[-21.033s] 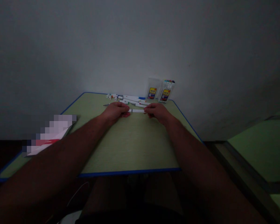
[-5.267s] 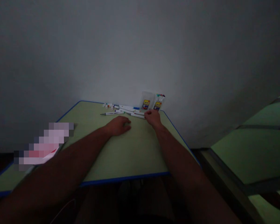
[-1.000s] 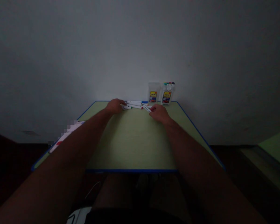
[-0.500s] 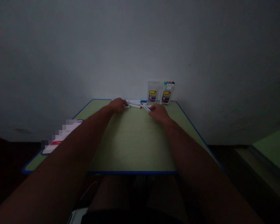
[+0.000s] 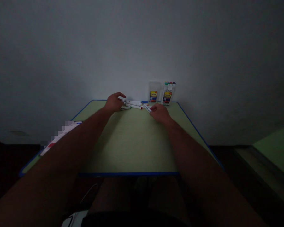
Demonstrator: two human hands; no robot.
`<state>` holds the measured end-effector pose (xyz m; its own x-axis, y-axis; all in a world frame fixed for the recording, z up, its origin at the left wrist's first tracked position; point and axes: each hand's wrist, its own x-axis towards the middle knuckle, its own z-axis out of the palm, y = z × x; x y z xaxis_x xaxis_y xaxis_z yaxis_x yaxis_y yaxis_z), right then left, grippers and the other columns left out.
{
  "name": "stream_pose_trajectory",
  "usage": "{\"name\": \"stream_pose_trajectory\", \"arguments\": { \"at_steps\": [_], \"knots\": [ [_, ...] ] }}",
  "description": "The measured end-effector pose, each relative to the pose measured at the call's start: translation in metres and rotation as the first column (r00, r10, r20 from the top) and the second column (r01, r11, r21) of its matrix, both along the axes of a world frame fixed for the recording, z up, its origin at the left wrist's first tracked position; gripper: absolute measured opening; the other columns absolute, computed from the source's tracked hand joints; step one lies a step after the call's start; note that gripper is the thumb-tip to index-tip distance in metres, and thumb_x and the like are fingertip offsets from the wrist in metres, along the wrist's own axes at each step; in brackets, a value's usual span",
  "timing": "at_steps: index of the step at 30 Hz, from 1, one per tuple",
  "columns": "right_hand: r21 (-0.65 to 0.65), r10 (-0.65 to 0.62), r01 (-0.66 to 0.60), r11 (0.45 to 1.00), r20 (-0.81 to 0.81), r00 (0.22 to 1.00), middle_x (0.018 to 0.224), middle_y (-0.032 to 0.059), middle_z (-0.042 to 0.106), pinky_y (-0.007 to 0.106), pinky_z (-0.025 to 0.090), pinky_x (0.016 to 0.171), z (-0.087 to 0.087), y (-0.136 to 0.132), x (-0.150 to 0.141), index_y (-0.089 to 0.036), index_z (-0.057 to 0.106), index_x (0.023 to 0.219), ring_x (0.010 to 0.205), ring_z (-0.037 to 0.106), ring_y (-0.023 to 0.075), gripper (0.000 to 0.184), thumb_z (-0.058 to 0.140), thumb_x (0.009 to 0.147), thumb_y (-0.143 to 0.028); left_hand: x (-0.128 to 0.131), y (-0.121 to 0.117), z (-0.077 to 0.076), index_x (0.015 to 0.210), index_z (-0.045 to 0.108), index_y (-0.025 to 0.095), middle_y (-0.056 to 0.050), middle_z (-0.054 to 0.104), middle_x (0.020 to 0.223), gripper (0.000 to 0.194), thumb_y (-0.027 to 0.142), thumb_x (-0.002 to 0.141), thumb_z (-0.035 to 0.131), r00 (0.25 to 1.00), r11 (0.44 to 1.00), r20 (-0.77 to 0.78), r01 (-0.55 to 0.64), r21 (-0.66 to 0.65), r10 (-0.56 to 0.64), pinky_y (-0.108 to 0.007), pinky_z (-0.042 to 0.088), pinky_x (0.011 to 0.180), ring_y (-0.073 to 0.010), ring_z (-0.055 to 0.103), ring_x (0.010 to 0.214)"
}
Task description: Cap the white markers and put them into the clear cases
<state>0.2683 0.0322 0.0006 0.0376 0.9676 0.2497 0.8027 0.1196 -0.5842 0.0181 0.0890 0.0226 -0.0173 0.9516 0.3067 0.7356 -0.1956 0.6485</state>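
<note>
My left hand (image 5: 114, 102) is at the far left of the marker pile, its fingers closed around a white marker (image 5: 122, 99) that is partly hidden by them. Just below it a marker with a green end (image 5: 126, 108) lies on the table. My right hand (image 5: 159, 113) pinches another white marker (image 5: 147, 108), which points up and to the left. Between the hands lie several white markers, among them a red-ended marker (image 5: 134, 106) and one with a blue cap (image 5: 144, 102).
A clear case (image 5: 153, 93) with a yellow label stands at the back by the wall. Right of it is a similar case (image 5: 167, 94) filled with markers. A phone or tablet (image 5: 61, 134) lies on the left of the blue-edged green table (image 5: 137, 145).
My left hand has lifted and shifted slightly left with a white marker, uncovering the green-ended one. My right hand keeps its marker in nearly the same place.
</note>
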Motion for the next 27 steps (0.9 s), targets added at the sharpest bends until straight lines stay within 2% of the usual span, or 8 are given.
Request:
{"name": "stream_pose_trajectory", "arguments": {
  "at_steps": [2,4,7,11,14,17,21,27],
  "knots": [
    [0.0,0.007,-0.007,1.0,-0.003,1.0,0.097,0.0071,0.073,0.029,0.049,0.081,0.001,0.0,-0.001,-0.015,0.072,0.092,0.088,0.066,0.0188,0.019,0.067,0.075,-0.014,0.004,-0.013,-0.001,0.105,0.068,0.019,-0.006,0.073,0.084,0.036,0.01,0.07,0.07,0.951,0.988,0.308,0.039,-0.146,0.008,-0.033,0.054,0.071,-0.0182,0.068,0.072],
    [-0.012,0.011,-0.011,1.0,-0.012,1.0,0.095,0.0068,0.072,0.029,0.05,0.081,0.001,0.0,-0.002,-0.015,0.072,0.092,0.087,0.066,0.0185,0.018,0.067,0.074,-0.013,0.007,-0.027,-0.003,0.098,0.065,0.019,-0.005,0.072,0.081,0.031,0.007,0.069,0.07,0.835,0.959,0.551,0.146,-0.242,0.012,-0.029,0.053,0.065,-0.0145,0.066,0.066],
    [-0.024,0.016,-0.017,1.0,-0.058,0.998,0.093,0.0062,0.072,0.03,0.051,0.08,0.001,0.002,-0.003,-0.015,0.072,0.092,0.086,0.066,0.0181,0.02,0.068,0.073,-0.012,0.008,-0.045,-0.008,0.095,0.062,0.018,-0.004,0.072,0.077,0.029,0.004,0.071,0.066,0.7,0.919,0.713,0.252,-0.305,0.044,-0.024,0.05,0.055,-0.0099,0.058,0.053],
    [-0.043,0.036,-0.043,0.998,-0.157,0.987,0.091,0.0061,0.072,0.029,0.052,0.078,0.001,0.002,-0.005,-0.014,0.072,0.094,0.081,0.067,0.0164,0.023,0.067,0.073,-0.01,0.006,-0.058,-0.016,0.092,0.061,0.017,-0.004,0.071,0.075,0.022,0.002,0.076,0.058,0.595,0.876,0.797,0.324,-0.357,0.104,-0.024,0.052,0.057,-0.009,0.057,0.051],
    [-0.084,0.041,-0.063,0.994,-0.243,0.969,0.088,0.0059,0.072,0.027,0.052,0.07,0.002,-0.002,-0.007,-0.014,0.073,0.098,0.072,0.065,0.0147,0.025,0.068,0.074,-0.011,0.004,-0.063,-0.018,0.09,0.061,0.016,-0.004,0.07,0.076,0.02,0.001,0.077,0.057,0.558,0.872,0.821,0.334,-0.358,0.123,-0.025,0.054,0.06,-0.009,0.058,0.052],
    [-0.106,0.05,-0.088,0.991,-0.318,0.947,0.085,0.0052,0.072,0.026,0.051,0.064,0.003,-0.006,-0.009,-0.014,0.073,0.099,0.066,0.063,0.0137,0.025,0.069,0.074,-0.013,0.004,-0.065,-0.017,0.088,0.062,0.015,-0.004,0.069,0.076,0.018,0.002,0.077,0.058,0.546,0.869,0.829,0.349,-0.351,0.116,-0.027,0.056,0.065,-0.0094,0.059,0.054],
    [-0.13,0.071,-0.126,0.983,-0.366,0.928,0.084,0.0044,0.072,0.026,0.051,0.064,0.0,-0.006,-0.009,-0.014,0.074,0.097,0.067,0.064,0.0138,0.025,0.072,0.072,-0.013,0.005,-0.066,-0.017,0.092,0.063,0.016,-0.003,0.067,0.075,0.021,0.002,0.076,0.059,0.533,0.87,0.84,0.362,-0.336,0.103,-0.032,0.058,0.073,-0.01,0.06,0.056],
    [-0.169,0.052,-0.14,0.976,-0.438,0.897,0.082,0.0049,0.071,0.026,0.051,0.062,-0.003,-0.005,-0.009,-0.013,0.073,0.097,0.065,0.063,0.013,0.027,0.075,0.071,-0.013,0.004,-0.064,-0.019,0.092,0.062,0.015,-0.002,0.065,0.072,0.021,0.001,0.078,0.058,0.532,0.867,0.844,0.387,-0.313,0.068,-0.029,0.057,0.066,-0.0103,0.06,0.055]
  ]
}}
